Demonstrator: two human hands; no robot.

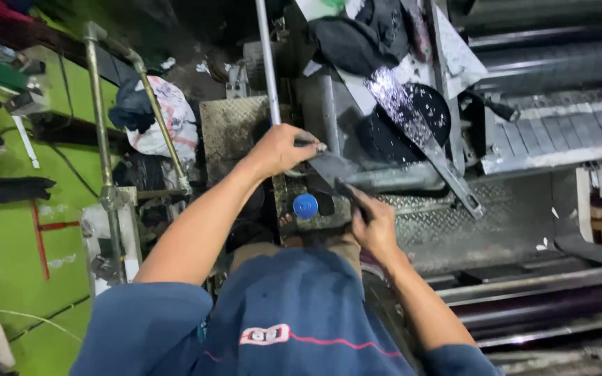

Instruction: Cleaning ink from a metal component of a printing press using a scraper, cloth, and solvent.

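Note:
I look down over my blue shirt at a grimy machine. My left hand (280,148) grips the upper end of a long flat metal blade (412,132), next to an upright metal pole (267,63). My right hand (373,221) is closed on the blade's lower, dark near end. The blade runs diagonally up to the right, its far part coated in glittering ink or grit. A blue bottle cap (306,205) lies on the tread plate between my hands.
A checkered tread plate (454,223) spans the machine's step. Dark rollers (559,63) lie at the upper right, more rails at the lower right. A green floor (8,251), a metal handrail (102,139) and a heap of rags (161,118) are on the left.

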